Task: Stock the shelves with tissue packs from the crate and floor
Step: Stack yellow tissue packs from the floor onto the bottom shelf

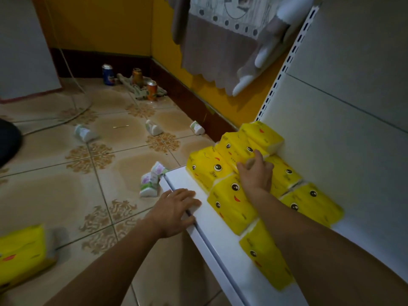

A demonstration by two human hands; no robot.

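Several yellow tissue packs with cartoon faces (pixel 231 204) lie in two rows on the white shelf (pixel 223 237). My right hand (pixel 256 173) reaches over them and its fingers press on a tilted yellow pack (pixel 234 149) near the far end of the rows. My left hand (pixel 176 210) rests flat on the shelf's front edge, holding nothing. Another yellow pack (pixel 21 252) sits at the lower left. White and pink tissue packs (pixel 152 180) lie on the tiled floor just beyond the shelf's corner. No crate is in view.
Three small white packs (pixel 85 133) (pixel 153 127) (pixel 197 128) lie scattered on the floor. Three drink cans (pixel 152 90) stand by the far wall beside a rag. A cable (pixel 66 62) runs across the tiles. The shelf's white back panel (pixel 353 107) rises on the right.
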